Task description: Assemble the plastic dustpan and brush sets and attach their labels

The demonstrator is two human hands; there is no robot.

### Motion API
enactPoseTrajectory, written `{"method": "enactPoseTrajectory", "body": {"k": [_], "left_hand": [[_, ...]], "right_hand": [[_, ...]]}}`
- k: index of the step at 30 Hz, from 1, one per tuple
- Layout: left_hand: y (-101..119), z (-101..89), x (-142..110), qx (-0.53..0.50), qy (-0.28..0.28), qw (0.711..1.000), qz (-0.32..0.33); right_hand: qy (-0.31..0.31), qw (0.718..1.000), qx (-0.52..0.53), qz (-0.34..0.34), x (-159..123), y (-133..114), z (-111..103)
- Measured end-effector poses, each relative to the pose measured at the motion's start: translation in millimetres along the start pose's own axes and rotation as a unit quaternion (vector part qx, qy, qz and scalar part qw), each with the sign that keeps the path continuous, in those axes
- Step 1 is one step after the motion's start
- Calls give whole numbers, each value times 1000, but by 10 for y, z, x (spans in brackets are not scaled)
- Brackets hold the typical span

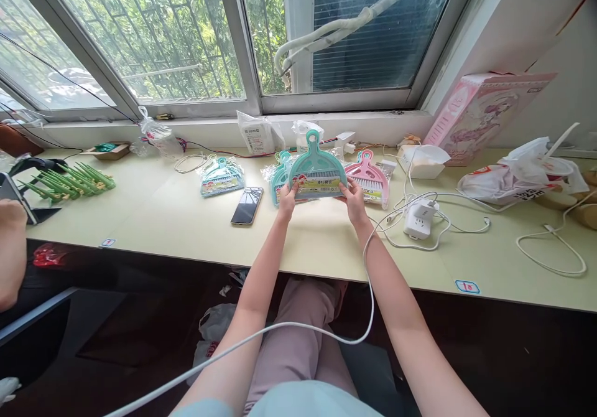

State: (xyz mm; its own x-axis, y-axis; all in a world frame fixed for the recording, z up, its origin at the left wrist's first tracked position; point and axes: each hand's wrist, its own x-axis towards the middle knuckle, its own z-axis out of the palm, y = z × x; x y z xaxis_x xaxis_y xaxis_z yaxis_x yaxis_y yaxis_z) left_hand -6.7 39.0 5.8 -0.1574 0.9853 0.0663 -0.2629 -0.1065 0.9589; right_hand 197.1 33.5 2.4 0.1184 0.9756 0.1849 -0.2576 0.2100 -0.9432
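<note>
Between my two hands is a teal mini dustpan and brush set (317,162) in clear wrapping, its handle upward and its label facing me. My left hand (287,202) grips its lower left corner, and my right hand (353,200) grips the lower right. Partly hidden behind it on the left is another teal dustpan set (278,180). A pink dustpan set (373,179) lies just beyond my right hand. Farther left rests one more wrapped teal set (222,177), with a dark smartphone (247,206) in front of it.
A white cable crosses over my right forearm. A white power adapter (420,219) sits among tangled cords on the right. Beyond are a tissue box (423,160), a pink box (489,115) and a plastic bag (508,177). Green stalks (74,183) and another person's arm (12,252) are at left.
</note>
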Motion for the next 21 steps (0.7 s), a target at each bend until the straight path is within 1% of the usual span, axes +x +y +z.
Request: {"method": "enactPoseTrajectory", "body": {"k": [2,3,4,8,9,11,12,14,16,17,19,21], "left_hand": [[-11,-6,6,14,1,1000,28],[-14,-11,10,18,-1,999,29],[-16,-17,13,20,-8,999,26],[-22,-30,22,15,-60,998,19],[-20,-28,19,13,-68,997,18],[-8,-21,4,9,-64,998,11],[3,-20,-6,5,-65,998,8],[36,-26,-28,-11,-87,996,15],[73,-44,-40,-33,-112,992,39],[89,-55,-41,-40,-109,992,52],[106,-73,-30,-48,-69,994,70],[103,-80,-10,-44,-32,996,75]], "right_hand": [[-60,998,-8,19,-41,-49,9],[-76,997,-21,25,-54,-61,16],[-79,996,-38,27,-61,-66,24],[-19,995,-94,39,-34,-63,51],[-11,994,-96,42,-30,-74,45],[-3,994,-97,41,-47,-117,-8],[-2,994,-99,41,-73,-145,-61],[11,992,-117,51,-157,-195,-232],[38,987,-137,73,-258,-221,-481],[52,984,-147,83,-304,-223,-622],[56,978,-169,106,-364,-210,-898],[102,968,-192,125,-368,-179,-1117]]}}
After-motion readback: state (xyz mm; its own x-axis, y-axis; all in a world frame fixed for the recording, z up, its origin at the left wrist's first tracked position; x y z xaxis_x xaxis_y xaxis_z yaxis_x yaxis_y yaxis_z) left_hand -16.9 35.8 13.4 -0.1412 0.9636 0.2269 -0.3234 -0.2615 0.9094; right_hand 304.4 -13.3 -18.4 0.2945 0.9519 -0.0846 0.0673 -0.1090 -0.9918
